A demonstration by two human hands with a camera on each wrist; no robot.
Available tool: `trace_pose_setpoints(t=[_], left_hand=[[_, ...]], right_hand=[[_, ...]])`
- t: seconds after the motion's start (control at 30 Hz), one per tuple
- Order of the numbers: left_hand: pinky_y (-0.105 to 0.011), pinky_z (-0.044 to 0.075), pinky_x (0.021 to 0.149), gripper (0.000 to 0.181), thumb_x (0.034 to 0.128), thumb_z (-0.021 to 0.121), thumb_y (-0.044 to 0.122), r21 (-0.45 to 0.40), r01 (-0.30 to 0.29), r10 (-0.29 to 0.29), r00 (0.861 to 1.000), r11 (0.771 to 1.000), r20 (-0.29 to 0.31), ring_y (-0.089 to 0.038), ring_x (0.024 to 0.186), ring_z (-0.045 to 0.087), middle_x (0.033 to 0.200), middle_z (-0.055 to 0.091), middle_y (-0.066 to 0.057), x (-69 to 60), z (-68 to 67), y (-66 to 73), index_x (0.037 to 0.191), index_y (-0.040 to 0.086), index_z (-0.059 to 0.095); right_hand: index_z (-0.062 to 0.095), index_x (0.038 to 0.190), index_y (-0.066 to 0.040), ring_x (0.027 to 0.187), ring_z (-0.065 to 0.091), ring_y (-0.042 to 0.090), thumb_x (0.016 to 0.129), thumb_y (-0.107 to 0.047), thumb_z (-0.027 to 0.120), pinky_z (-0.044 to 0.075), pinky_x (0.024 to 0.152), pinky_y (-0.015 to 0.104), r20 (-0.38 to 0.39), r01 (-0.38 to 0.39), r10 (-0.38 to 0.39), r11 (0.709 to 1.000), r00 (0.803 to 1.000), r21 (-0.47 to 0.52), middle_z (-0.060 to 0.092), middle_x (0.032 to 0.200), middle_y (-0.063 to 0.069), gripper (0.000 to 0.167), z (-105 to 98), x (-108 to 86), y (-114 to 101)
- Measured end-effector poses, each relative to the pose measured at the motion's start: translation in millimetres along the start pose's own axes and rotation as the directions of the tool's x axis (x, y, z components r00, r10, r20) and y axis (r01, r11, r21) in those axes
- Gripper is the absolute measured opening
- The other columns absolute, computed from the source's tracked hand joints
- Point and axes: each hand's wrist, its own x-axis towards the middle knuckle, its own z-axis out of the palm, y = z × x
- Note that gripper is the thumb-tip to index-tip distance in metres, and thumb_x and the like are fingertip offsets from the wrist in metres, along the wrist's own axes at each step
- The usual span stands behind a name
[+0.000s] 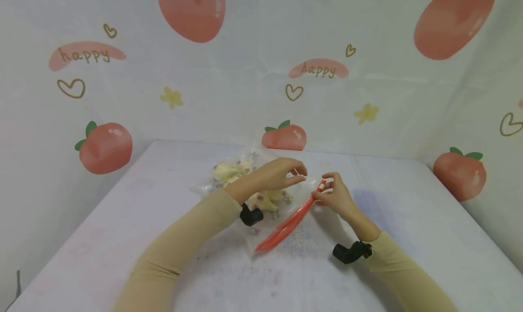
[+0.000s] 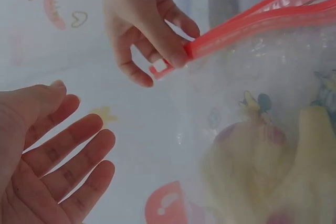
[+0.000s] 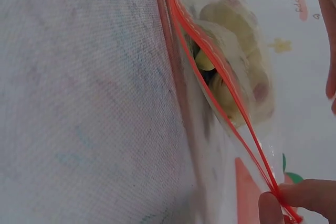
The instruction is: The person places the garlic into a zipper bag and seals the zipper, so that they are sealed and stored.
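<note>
A clear plastic zip bag [image 1: 300, 197] with a red zip edge [image 1: 286, 226] lies on the table with several pale, purple-tinged garlic bulbs [image 1: 264, 200] inside. My right hand [image 1: 337, 196] pinches one end of the red edge between thumb and fingers, beside a small white-and-red piece [image 2: 159, 66]. Along the middle, the two red strips [image 3: 212, 51] stand apart, and garlic shows through the gap. Above the bag, my left hand [image 1: 282, 173] has loosely spread fingers and nothing in them; the left wrist view shows its palm [image 2: 58, 161] apart from the bag.
The white table [image 1: 212, 271] carries faint coloured smudges. Behind it hangs a pale cloth backdrop [image 1: 229, 89] printed with red fruit, hearts and flowers. Each wrist wears a black camera mount, one on the left [image 1: 251, 215] and one on the right [image 1: 349, 253].
</note>
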Motion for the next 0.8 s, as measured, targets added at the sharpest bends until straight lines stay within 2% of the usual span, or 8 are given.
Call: trace_pose_setpoints(t=[0.17,0.3,0.57,0.8], left_hand=[[-0.03,0.05,0.094,0.023,0.0952,0.054,0.017,0.0,0.023,-0.023,0.999,1.0,-0.025,-0.018,0.106,0.063,0.112,0.066,-0.007,23.5,9.0,-6.0,0.113,0.004,0.061],[-0.03,0.048,0.097,0.025,0.096,0.052,0.016,-0.001,0.064,-0.064,0.998,0.998,-0.028,-0.019,0.11,0.06,0.116,0.064,-0.008,35.7,20.4,-10.6,0.117,0.004,0.059],[-0.032,0.043,0.104,0.032,0.0986,0.047,0.016,-0.027,0.126,-0.127,0.991,0.992,-0.031,-0.021,0.123,0.053,0.131,0.057,-0.008,48.5,37.8,-17.7,0.129,0.007,0.054],[-0.031,0.039,0.108,0.033,0.0981,0.048,0.016,-0.038,0.186,-0.186,0.983,0.982,-0.004,-0.018,0.129,0.048,0.134,0.056,-0.002,53.7,46.0,-14.0,0.13,0.013,0.055]], right_hand=[[0.023,0.131,0.006,0.067,0.06,0.003,0.084,-0.002,0.065,0.058,0.064,0.024,-0.017,0.0,0.0,1.0,1.0,-0.011,0.05,0.094,0.012,0.063,1,-0.6,-1],[0.026,0.128,0.008,0.068,0.062,0.0,0.085,-0.003,0.065,0.058,0.064,0.025,-0.032,0.003,-0.004,1.0,0.999,-0.012,0.054,0.095,0.011,0.058,2,-1.4,-3],[0.035,0.12,0.011,0.064,0.062,-0.004,0.088,-0.003,0.061,0.058,0.063,0.023,-0.058,0.032,-0.032,0.999,0.998,0.012,0.057,0.09,0.007,0.045,2,-3.5,-6],[0.042,0.117,0.011,0.064,0.063,-0.004,0.09,-0.006,0.06,0.058,0.064,0.024,-0.065,0.075,-0.074,0.997,0.995,0.009,0.065,0.088,0.009,0.037,1,-4.2,-5]])
